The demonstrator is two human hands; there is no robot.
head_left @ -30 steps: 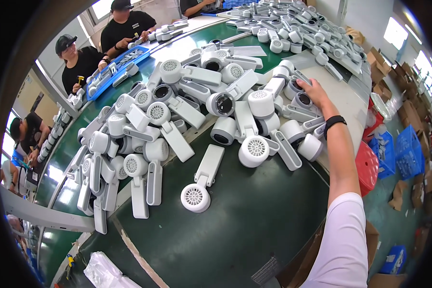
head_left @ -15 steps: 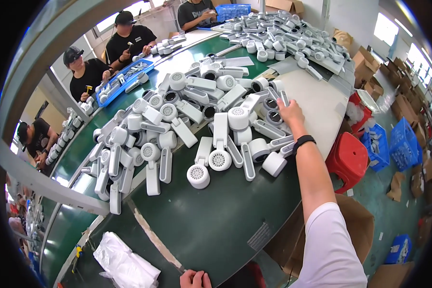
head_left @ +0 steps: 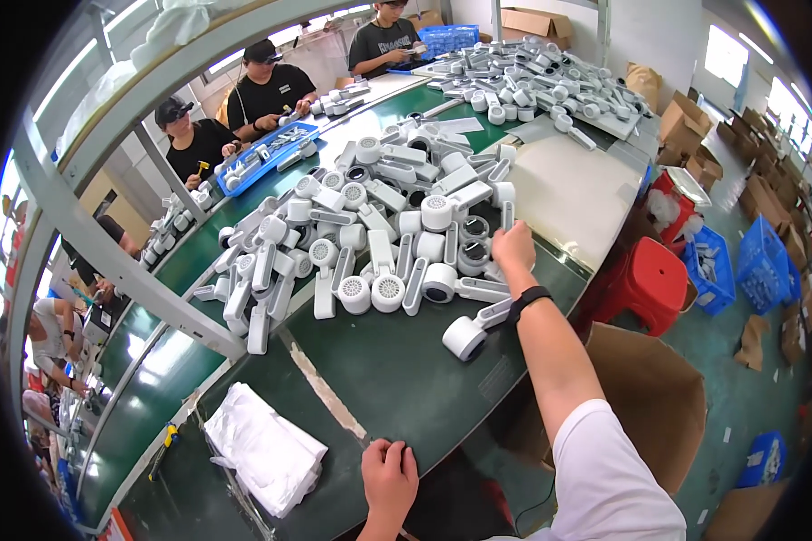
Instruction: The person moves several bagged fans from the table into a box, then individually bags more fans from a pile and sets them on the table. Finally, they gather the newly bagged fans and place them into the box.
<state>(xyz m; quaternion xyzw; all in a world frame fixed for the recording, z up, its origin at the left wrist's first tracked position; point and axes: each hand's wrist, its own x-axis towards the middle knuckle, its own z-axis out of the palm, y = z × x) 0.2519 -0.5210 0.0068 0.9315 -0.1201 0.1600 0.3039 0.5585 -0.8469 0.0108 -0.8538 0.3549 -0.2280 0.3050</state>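
Observation:
A heap of white-and-grey handheld fans (head_left: 387, 292) with round grilled heads lies on the green table (head_left: 397, 379) ahead of me. At its right side my right hand (head_left: 513, 250) is closed round the grey handle of one handheld fan (head_left: 507, 213), its head pointing away from me. Under my right wrist lies a separate fan (head_left: 465, 338), tipped on its side. My left hand (head_left: 390, 478) rests at the near table edge with curled fingers, and nothing shows in it. Left of that hand lies a folded white plastic bag (head_left: 266, 451).
A metal frame post (head_left: 126, 243) slants across the left. Beyond it, co-workers sit by a blue tray (head_left: 269, 160) of parts. More fans (head_left: 537, 77) cover the far table. To my right are an open carton (head_left: 650, 397), a red stool (head_left: 642, 287) and blue crates (head_left: 708, 270).
My right hand has come nearer with the fan's handle in its grasp. The separate fan by my wrist has shifted toward me. My view has turned, showing more of my left hand.

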